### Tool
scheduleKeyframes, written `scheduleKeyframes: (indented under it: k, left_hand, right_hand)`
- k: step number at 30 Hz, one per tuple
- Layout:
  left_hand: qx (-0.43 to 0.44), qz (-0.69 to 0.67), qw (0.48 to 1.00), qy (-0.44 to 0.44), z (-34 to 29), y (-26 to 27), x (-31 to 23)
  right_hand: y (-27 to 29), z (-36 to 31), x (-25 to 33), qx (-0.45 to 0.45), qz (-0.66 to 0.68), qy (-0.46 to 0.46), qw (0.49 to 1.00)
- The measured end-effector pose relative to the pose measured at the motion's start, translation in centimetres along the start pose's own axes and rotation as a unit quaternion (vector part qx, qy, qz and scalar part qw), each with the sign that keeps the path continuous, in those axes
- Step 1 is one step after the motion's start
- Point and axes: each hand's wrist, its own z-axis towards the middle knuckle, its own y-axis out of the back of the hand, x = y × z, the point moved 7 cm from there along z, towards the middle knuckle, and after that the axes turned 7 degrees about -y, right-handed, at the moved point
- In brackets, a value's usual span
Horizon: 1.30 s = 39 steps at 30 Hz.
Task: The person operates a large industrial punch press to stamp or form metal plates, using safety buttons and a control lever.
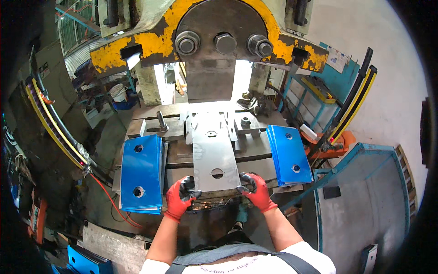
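A flat grey metal plate (211, 157) with round cut-outs lies lengthwise before me, its far end in the press's tooling. Both my hands wear red gloves with black fingers. My left hand (180, 197) has its fingers curled against the plate's near left corner. At the near right corner, my right hand (256, 191) pinches the edge between thumb and fingers. To the left lies a stack of blue plates (140, 170) with round holes. Another stack of blue plates (292, 155) sits to the right, partly fanned out.
Above the table hangs the heavy press head (223, 32), with worn yellow paint and big bolts. A bolt clamp (161, 122) stands left of the tooling. Yellow-and-black guard bars (353, 105) rise at both sides. A blue-framed metal cart (365, 201) is at right; more blue plates (86, 261) lie lower left.
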Motion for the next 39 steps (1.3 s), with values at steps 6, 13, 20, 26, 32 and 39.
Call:
scheduleKeyframes:
  k: [6, 13, 20, 26, 32, 39]
  left_hand:
    - [0.011, 0.016, 1.0, 0.0, 0.3, 0.1, -0.6]
    - [-0.005, 0.006, 1.0, -0.011, 0.3, 0.1, -0.5]
    - [-0.006, 0.016, 1.0, -0.001, 0.1, 0.1, -0.3]
    - [-0.005, -0.011, 1.0, 0.004, 0.1, 0.0, -0.5]
    - [-0.015, -0.002, 1.0, -0.014, 0.3, 0.3, -1.1]
    - [-0.005, 0.06, 0.998, 0.014, -0.6, -0.1, 1.2]
  right_hand:
    - [0.1, -0.1, 0.2, -0.008, -0.009, 0.001, 1.0]
    - [0.1, 0.1, 0.5, -0.005, -0.01, 0.009, 1.0]
    - [0.2, 0.1, 0.7, -0.017, -0.013, 0.016, 1.0]
    - [0.1, -0.2, -0.1, -0.014, -0.014, 0.007, 1.0]
    - [-0.1, -0.1, -0.4, -0.007, -0.008, 0.006, 1.0]
    - [0.3, 0.0, 0.6, -0.011, -0.01, 0.012, 1.0]
